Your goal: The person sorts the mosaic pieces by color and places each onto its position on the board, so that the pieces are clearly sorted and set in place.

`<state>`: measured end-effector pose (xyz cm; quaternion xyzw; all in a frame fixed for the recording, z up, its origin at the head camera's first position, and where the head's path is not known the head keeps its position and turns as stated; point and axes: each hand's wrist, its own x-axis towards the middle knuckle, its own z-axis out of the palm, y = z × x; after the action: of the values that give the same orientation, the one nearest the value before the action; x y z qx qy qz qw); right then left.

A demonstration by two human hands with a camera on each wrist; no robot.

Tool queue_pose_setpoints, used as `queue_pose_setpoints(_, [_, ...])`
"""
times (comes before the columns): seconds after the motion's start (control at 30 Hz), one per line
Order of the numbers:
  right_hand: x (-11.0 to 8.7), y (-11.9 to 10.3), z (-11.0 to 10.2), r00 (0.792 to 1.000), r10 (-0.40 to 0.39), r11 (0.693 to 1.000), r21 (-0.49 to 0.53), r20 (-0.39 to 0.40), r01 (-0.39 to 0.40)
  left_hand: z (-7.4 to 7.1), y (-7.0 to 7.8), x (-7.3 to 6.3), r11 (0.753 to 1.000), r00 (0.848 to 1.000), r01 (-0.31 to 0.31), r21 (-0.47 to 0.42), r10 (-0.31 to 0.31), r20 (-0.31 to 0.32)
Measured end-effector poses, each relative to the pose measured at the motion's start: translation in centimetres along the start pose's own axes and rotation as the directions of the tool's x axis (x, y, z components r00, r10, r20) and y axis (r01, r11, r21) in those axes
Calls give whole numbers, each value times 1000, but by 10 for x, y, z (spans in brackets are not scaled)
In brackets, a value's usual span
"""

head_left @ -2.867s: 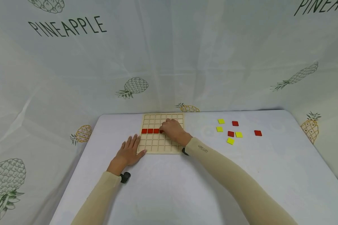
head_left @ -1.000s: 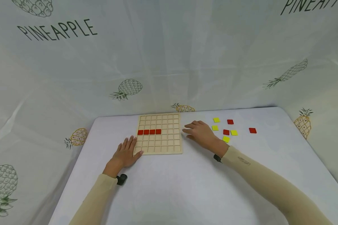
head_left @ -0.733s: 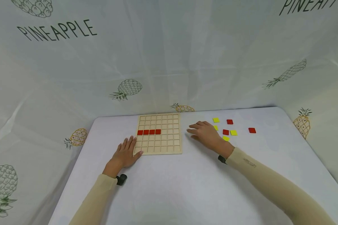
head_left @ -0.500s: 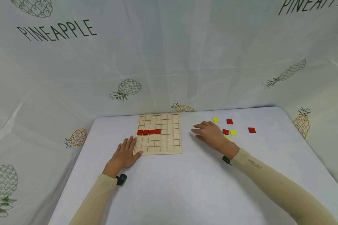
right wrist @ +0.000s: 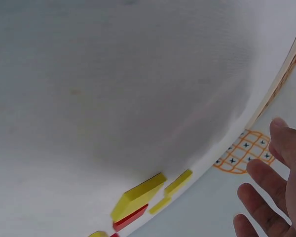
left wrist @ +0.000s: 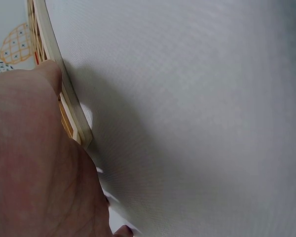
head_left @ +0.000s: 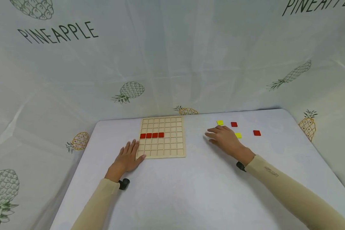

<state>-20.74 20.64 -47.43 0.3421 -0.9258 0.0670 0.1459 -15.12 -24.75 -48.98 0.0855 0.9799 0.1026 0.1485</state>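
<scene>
A square wooden grid board (head_left: 173, 146) lies towards the back of the table, with a row of several red tiles (head_left: 152, 135) set in its cells from the left edge inward. My left hand (head_left: 127, 158) rests at its front left corner, fingers spread along the side and thumb over the front edge. The left wrist view shows that thumb on the board's rim (left wrist: 71, 106). My right hand (head_left: 225, 139) hovers right of the board with loosely bent fingers and nothing in them. It covers some loose tiles in the head view; the right wrist view shows a yellow tile (right wrist: 138, 197) and a red tile (right wrist: 130, 218) below it.
Around the right hand lie more loose tiles: a yellow tile (head_left: 219, 122) and a red tile (head_left: 234, 124) behind it, a yellow tile (head_left: 238, 135) beside it, and a red tile (head_left: 257, 133) farther right. A pineapple-print cloth (head_left: 207, 80) hangs behind the white table (head_left: 172, 195).
My right hand has let go of the fourth red tile on the board and moved right, over the loose tiles. The left hand stays at the board's corner.
</scene>
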Motion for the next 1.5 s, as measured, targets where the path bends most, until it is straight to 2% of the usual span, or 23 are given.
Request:
queue_pose_setpoints(0.3, [-13,12,-3,999,36,999,21,-10,-36,-5,5,-5,1000,1000,11,-11,-11,9])
queue_pose_setpoints(0.53, [-21,22,-5,997,74,997,31,-12,-74,-2,0,-3,1000,1000,5,-5,-5,3])
queue_pose_setpoints(0.7, [-26,28,-7,993,111,993,26,26,-112,2,-2,0,1000,1000,7,12,-7,8])
queue_pose_setpoints(0.87, [-33,34,-10,988,143,989,10,63,-144,-4,4,-2,1000,999,22,9,-22,33])
queue_pose_setpoints(1.13, [-44,46,-12,985,167,986,7,52,-167,-11,13,-8,1000,999,29,11,-29,43])
queue_pose_setpoints(1.5, [-51,56,-13,980,183,983,-7,76,-183,-7,6,-4,1000,999,14,12,-14,32])
